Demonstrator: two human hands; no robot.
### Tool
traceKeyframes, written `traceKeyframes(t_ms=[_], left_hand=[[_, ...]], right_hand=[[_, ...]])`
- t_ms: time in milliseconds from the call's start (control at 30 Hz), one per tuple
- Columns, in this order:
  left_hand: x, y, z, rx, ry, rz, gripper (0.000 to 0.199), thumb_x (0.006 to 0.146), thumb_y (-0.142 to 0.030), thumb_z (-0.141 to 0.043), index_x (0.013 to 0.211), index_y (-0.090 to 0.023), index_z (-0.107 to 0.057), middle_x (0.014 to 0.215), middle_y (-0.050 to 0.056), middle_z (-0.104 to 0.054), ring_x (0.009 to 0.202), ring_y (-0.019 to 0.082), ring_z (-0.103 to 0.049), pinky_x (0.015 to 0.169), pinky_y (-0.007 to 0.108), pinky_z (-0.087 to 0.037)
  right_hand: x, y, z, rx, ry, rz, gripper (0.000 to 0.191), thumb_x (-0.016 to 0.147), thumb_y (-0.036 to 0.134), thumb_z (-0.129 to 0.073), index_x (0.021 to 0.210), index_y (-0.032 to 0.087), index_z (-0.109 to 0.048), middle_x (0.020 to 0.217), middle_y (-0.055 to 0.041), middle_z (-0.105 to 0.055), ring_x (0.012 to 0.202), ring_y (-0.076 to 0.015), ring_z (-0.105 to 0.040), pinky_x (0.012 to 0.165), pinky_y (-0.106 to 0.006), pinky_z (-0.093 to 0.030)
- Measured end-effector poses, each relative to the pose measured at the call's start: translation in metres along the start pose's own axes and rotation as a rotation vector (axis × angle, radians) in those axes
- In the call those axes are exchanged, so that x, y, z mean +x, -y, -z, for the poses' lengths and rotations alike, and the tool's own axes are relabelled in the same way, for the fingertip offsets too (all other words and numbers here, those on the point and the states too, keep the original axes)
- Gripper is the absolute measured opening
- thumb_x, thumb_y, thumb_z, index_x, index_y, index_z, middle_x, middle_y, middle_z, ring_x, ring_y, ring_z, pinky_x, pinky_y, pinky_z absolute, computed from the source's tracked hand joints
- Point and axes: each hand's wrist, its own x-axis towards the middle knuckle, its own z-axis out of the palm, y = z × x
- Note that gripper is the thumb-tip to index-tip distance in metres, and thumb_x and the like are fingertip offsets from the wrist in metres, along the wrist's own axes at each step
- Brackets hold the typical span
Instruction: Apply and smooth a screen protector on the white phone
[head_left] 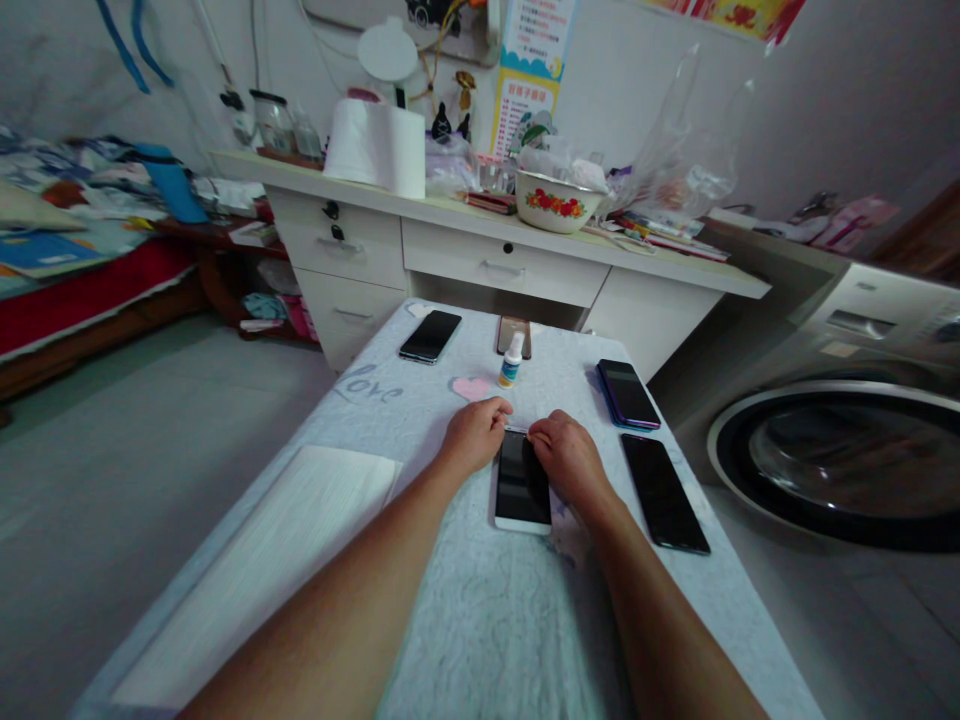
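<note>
A white smartphone (523, 490) with a dark screen lies flat on the cloth-covered table, one short end towards me. At its far left corner is my left hand (477, 434), closed with the fingers curled in. My right hand (568, 456) is closed at the far right corner, its fingertips pinched against the phone's edge. Whether a thin film lies between the fingers and the phone is too small to tell. Just beyond the hands stands a small white spray bottle (511, 360) with a blue and yellow label.
A black phone (431, 336) lies at the far left, and a brown-edged phone (523, 328) behind the bottle. To the right are stacked phones (628, 394) and a large black phone (664, 492). A white sheet stack (277, 560) covers the left side. Beyond stand a desk (472, 250) and washing machine (847, 400).
</note>
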Motion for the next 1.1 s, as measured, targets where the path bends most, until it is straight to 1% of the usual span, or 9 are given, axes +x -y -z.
traceKeyframes(t_ms=[300, 633, 900, 1100], left_hand=[[0.001, 0.002, -0.002, 0.000, 0.004, 0.015, 0.023, 0.082, -0.015, -0.049, 0.099, -0.020, -0.065, 0.087, 0.002, -0.071, 0.081, 0.014, -0.063, 0.072, 0.023, -0.046], [0.001, 0.003, -0.002, -0.025, 0.004, -0.001, 0.026, 0.081, -0.010, -0.049, 0.099, -0.021, -0.063, 0.088, 0.001, -0.071, 0.083, 0.014, -0.064, 0.074, 0.023, -0.047], [0.001, 0.003, -0.002, -0.031, -0.001, -0.011, 0.023, 0.081, -0.011, -0.050, 0.098, -0.021, -0.064, 0.088, 0.002, -0.071, 0.083, 0.014, -0.065, 0.075, 0.024, -0.047], [0.001, 0.002, -0.002, -0.029, -0.001, -0.008, 0.026, 0.080, -0.009, -0.048, 0.098, -0.020, -0.064, 0.089, 0.002, -0.072, 0.083, 0.014, -0.065, 0.074, 0.024, -0.047]], right_hand=[[0.001, 0.006, -0.002, -0.021, -0.010, 0.031, 0.022, 0.091, 0.020, -0.049, 0.089, 0.020, -0.071, 0.087, -0.0049, -0.059, 0.086, -0.0155, -0.055, 0.076, -0.023, -0.037], [0.005, 0.012, -0.008, -0.034, -0.034, 0.083, 0.022, 0.092, 0.019, -0.049, 0.091, 0.020, -0.071, 0.088, -0.0056, -0.060, 0.088, -0.0161, -0.055, 0.078, -0.024, -0.037], [0.007, 0.015, -0.008, -0.050, -0.015, 0.105, 0.023, 0.093, 0.021, -0.048, 0.089, 0.020, -0.070, 0.089, -0.0055, -0.059, 0.088, -0.0158, -0.054, 0.077, -0.023, -0.037], [0.008, 0.017, -0.007, -0.034, -0.015, 0.117, 0.023, 0.093, 0.021, -0.048, 0.095, 0.021, -0.071, 0.092, -0.0061, -0.059, 0.089, -0.0157, -0.054, 0.078, -0.023, -0.037]])
